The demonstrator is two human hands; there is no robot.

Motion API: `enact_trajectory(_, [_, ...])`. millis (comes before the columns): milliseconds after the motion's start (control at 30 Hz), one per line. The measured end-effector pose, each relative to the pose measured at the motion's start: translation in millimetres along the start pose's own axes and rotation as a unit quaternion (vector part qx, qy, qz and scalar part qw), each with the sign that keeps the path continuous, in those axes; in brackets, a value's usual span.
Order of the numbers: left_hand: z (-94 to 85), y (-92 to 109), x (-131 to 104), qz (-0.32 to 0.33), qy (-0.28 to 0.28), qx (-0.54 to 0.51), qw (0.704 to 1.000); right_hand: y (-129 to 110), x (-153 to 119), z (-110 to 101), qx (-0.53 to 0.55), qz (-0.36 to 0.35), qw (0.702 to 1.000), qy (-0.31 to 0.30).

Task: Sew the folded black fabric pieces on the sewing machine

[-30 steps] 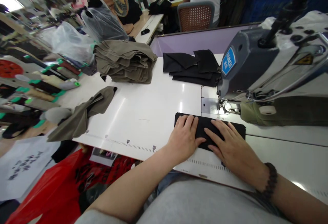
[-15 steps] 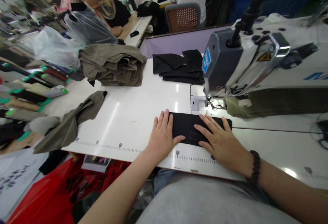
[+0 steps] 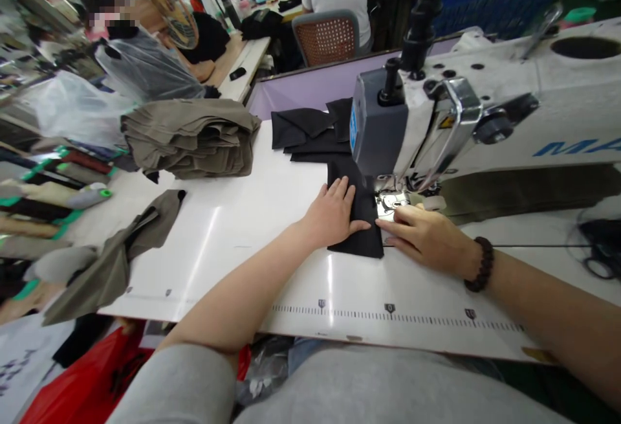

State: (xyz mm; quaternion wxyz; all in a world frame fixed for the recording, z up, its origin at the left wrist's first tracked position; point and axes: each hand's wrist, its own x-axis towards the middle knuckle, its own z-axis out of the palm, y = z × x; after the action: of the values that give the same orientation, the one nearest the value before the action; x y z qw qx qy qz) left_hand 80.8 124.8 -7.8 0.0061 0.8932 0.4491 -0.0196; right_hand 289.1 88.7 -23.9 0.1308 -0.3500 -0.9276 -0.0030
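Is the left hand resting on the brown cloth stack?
No, the left hand lies on the black cloth piece, apart from the brown cloth stack.

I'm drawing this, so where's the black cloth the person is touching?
In the head view, the black cloth lies just right of centre on the white table, partly under the left hand and beside the sewing machine.

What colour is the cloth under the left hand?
Black. The cloth under the left hand shows best in the head view.
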Motion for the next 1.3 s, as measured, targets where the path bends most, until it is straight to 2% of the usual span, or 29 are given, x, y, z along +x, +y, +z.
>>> enact_trajectory(167, [7.9,6,3,0.046,0.06,-0.048,0.996,4,-4,2,0.008,0.024,0.999,0.031])
enact_trajectory(300, [12.1,7,1,0.072,0.072,-0.076,0.992,4,-3,0,0.026,-0.002,0.999,0.044])
enact_trajectory(400, [13.9,7,1,0.072,0.081,-0.082,0.991,4,-3,1,0.014,0.011,0.999,0.038])
enact_trajectory(833, [14.6,4,7,0.06,0.064,-0.089,0.992,3,-5,6,-0.016,0.046,0.998,0.037])
enact_trajectory(1300, [16.9,-1,11,0.073,0.09,-0.103,0.988,5,-6,11,-0.008,0.068,0.998,0.015])
